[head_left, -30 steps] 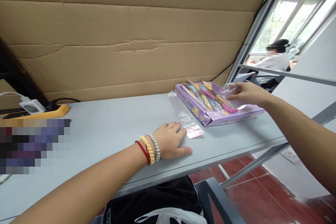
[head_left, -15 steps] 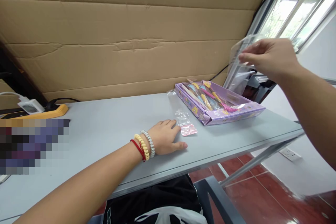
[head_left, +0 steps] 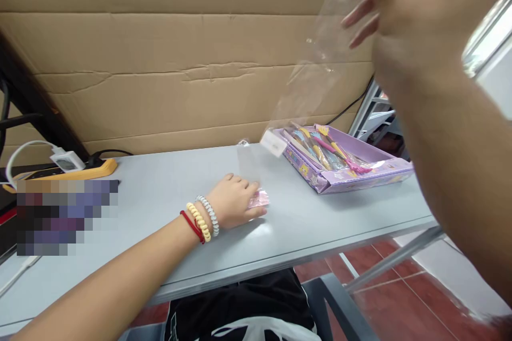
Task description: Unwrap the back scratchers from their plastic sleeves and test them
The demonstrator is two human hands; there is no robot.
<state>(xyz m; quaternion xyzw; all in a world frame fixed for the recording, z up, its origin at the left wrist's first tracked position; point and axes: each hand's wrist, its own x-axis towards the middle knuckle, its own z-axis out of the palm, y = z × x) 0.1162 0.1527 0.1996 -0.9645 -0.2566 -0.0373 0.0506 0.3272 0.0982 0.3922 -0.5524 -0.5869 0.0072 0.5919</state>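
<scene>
My left hand (head_left: 234,202) rests on the desk, its fingers closing over a small clear plastic bag (head_left: 260,199) with a pink end. The bag's see-through part stretches toward the back, hard to make out against the desk. High at the upper right is my right hand (head_left: 416,16), blurred, gripping a long clear plastic sleeve (head_left: 304,85) that hangs down to the left. A white label (head_left: 273,142) shows at the sleeve's lower end, in front of the box corner. The exact pinch of the right fingers is partly hidden.
An open purple box (head_left: 360,181) with wrapped pens and a pink tassel stands on the right of the grey desk (head_left: 172,170). A yellow power strip (head_left: 96,169) with a white plug lies at the left. Cardboard (head_left: 160,96) lines the back.
My right hand has risen and come closer, drawing the clear sleeve up so that it stretches out with its label showing. The left hand has slid leftward with the small bag.
</scene>
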